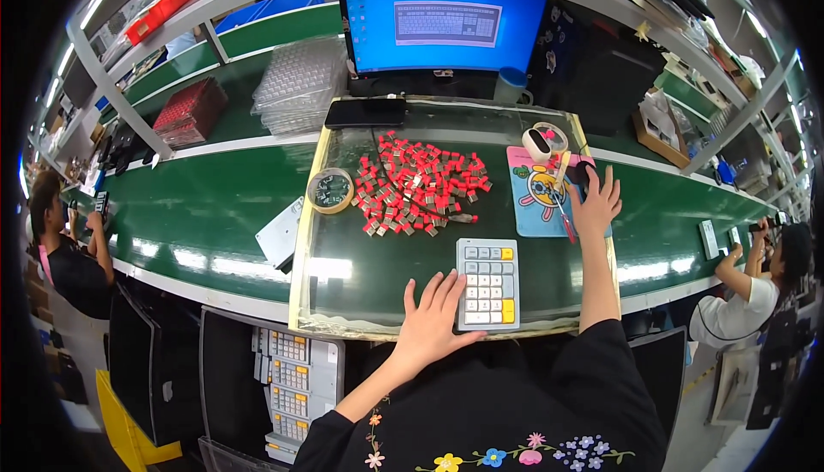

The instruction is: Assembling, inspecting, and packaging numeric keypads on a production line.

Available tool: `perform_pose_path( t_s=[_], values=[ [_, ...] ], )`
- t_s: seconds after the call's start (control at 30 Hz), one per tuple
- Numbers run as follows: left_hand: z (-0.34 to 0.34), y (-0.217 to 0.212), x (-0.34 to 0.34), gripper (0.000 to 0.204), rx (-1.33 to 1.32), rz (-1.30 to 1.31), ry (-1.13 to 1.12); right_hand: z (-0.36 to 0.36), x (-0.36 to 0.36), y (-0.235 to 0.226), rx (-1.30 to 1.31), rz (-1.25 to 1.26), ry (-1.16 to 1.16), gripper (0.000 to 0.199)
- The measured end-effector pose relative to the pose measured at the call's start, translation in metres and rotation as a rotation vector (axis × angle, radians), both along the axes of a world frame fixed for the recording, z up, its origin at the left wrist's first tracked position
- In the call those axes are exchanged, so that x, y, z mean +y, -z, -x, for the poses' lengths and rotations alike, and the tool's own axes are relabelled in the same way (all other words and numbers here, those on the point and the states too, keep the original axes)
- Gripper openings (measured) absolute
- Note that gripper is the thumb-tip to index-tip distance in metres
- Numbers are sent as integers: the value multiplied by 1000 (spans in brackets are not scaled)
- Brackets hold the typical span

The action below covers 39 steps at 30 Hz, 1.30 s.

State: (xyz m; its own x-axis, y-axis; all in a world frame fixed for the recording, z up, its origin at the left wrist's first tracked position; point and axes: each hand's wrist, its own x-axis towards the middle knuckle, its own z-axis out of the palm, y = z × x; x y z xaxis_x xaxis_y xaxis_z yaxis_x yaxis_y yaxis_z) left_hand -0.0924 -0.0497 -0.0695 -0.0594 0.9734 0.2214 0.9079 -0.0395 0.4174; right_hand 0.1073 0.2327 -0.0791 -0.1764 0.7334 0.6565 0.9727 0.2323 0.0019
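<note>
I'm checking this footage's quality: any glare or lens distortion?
Head view: white glare streaks the green workbench on both sides; head view: another patch lies left of the numeric keypad; head view: straight workbench edges bow toward the dark rim.

**Small keypad and black mouse on the work board**

The keypad (487,285) has a pale grey case, with white, grey and yellow keys. It lies flat, keys facing up, its long sides running away from the person, near the front edge of the board (382,259). The black mouse (584,173) shows only in part, at the right side of a blue and pink mat (525,222).
</note>
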Motion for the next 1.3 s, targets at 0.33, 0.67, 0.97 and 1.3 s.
perform_pose_path(
  t_s=[0.33,0.67,0.97,1.3],
  values=[
    [-3,4,-1,87,22,-45,-28,60,-176,-56,-89,352,-603,52],
    [-4,4,2,86,60,-87,-16,70,-188,-65,80,525,-734,54],
    [-2,6,-6,84,67,-53,-38,64,-217,-92,-14,878,-812,55],
    [-2,11,-2,84,89,-45,-57,51,-241,-83,-273,727,-919,62]
  ],
)
